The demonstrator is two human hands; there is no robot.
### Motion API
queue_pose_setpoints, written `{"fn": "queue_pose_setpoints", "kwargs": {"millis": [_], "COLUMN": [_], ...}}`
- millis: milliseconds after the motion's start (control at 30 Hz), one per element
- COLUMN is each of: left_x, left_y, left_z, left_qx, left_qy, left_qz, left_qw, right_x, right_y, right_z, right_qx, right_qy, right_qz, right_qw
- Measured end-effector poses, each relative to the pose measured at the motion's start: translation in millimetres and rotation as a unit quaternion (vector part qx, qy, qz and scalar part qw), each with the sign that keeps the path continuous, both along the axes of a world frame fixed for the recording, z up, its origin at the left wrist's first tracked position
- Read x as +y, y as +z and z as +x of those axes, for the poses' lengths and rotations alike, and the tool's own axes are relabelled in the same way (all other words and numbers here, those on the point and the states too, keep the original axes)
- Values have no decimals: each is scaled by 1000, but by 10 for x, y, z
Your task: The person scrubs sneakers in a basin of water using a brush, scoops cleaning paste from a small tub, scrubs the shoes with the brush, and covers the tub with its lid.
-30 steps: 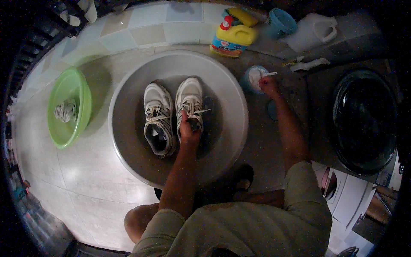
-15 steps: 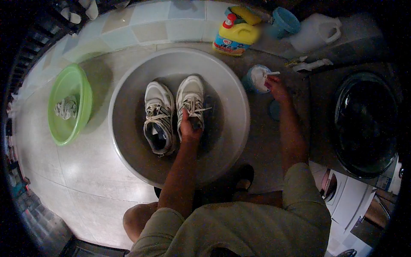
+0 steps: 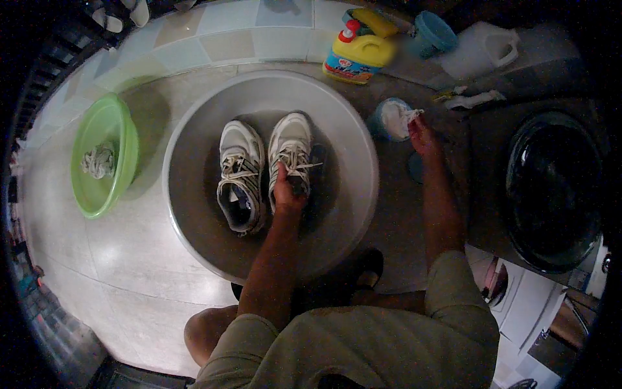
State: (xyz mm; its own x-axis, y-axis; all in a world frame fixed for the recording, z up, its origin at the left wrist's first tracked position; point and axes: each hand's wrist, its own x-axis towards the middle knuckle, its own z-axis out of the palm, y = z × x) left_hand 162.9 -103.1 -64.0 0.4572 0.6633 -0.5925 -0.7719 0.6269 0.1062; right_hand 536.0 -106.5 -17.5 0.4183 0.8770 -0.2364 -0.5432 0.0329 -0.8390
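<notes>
Down in the big grey basin [image 3: 355, 185], the left hand [image 3: 289, 196] has a hold of the right-hand sneaker [image 3: 289, 135] around the ankle opening, thumb up along the collar, the other fingers mostly hidden so I can't tell how tight it is. The toe points away from the person, laces loose on top. Its mate, the left-hand sneaker [image 3: 240, 172], sits right beside it in the same basin, toe the same way, nobody touching it.

Over on the other side, the right hand [image 3: 421, 133] is closed in a pinch at the edge of a small blue tub [image 3: 378, 123] with white powder [image 3: 392, 115] in it. There's a white clump [image 3: 410, 117] at the fingertips, but it's too blurry to say what exactly is being pinched.

Further out: a yellow jug [image 3: 355, 59] with a red cap behind the tub, then a teal bucket [image 3: 435, 34] and a whitish jug [image 3: 476, 48]. Far left is a lime green basin [image 3: 123, 185] with a crumpled cloth [image 3: 97, 161] inside, far right a black basin [image 3: 510, 207].
</notes>
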Motion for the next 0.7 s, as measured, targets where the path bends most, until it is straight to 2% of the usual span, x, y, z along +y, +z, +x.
{"fn": "queue_pose_setpoints", "kwargs": {"millis": [133, 200, 233, 333, 400, 467, 500, 533, 600, 633, 700], "left_x": [3, -8, 0, -3, -27, -19, -29, -44, -68, -61, -75], "left_y": [75, 114, 141, 8, 101, 159, 149, 97, -25, 20, 161], "left_z": [14, -22, -32, 35, 8, 94, 79, 70, 53, 45, 68], "left_qx": [-48, -16, 12, -32, -48, -96, -88, -88, -51, -11, -47], "left_qy": [25, -1, -33, -15, -18, 34, 37, 40, 1, -4, 18], "left_qz": [21, 7, -3, 0, 29, 15, 19, 19, 23, 1, -7], "left_qw": [998, 1000, 999, 999, 998, 995, 995, 995, 998, 1000, 999], "right_x": [95, 140, 171, 276, 342, 381, 436, 499, 566, 589, 616], "right_y": [268, 540, 728, 941, 828, 679, 581, 468, 171, 46, -80], "right_z": [-133, -317, -494, -1118, -1490, -1871, -2038, -2178, -2391, -2484, -2635], "right_qx": [21, 83, 88, 108, 42, -5, -151, -293, -529, -529, -697], "right_qy": [8, 146, 151, 221, 300, 351, 404, 446, 469, 472, 414], "right_qz": [13, 98, 95, 35, 18, -57, -94, -129, 1, 3, 9], "right_qw": [1000, 981, 980, 969, 953, 935, 897, 836, 707, 705, 585]}}
